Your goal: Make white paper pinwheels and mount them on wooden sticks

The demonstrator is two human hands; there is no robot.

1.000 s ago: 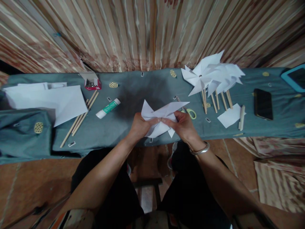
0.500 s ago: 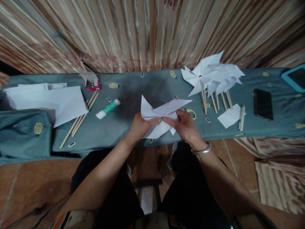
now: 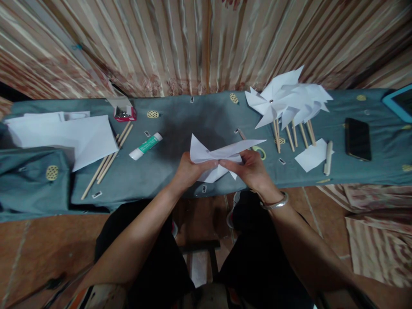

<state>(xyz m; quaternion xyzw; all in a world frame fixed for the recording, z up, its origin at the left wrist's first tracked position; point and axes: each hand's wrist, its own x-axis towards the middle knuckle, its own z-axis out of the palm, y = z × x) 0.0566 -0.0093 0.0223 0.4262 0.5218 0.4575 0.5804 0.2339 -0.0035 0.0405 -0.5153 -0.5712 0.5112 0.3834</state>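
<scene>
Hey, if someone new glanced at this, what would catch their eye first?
Probably the white pinwheels, bunched at the far edge of the table, right of centre. Next, the folded paper in the left hand and right hand, near the middle. Then the green-and-white glue stick, left of the hands.

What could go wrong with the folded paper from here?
Two or three things, maybe. The folds of the folded paper might spring open if the left hand or right hand lets go, since both thumbs press near its middle. The right hand could bump the scissors lying close beyond it. And the open box of small shiny pieces could spill if knocked.
</scene>
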